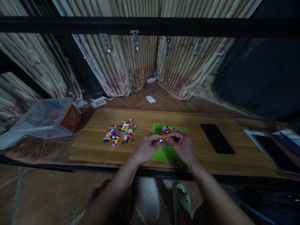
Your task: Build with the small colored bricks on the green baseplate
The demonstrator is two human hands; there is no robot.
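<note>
A green studded baseplate [170,153] lies on the wooden board, with a block of many-coloured toy bricks [165,132] built up on it. My left hand [147,148] is at the baseplate's left side, thumb and forefinger closed on a small white and purple toy brick [161,141]. Over the right part of the built block is my right hand [183,144]. Its fingertips are pinched together at the bricks, and they hide whatever is between them. A loose heap of small coloured bricks [122,131] lies to the left of my hands.
A dark phone [217,138] lies right of the baseplate on the wooden board [145,117]. Another dark flat device [276,153] rests at the far right. A clear plastic box [44,117] with an orange label stands at the left. Curtains and a dark crossbar are beyond.
</note>
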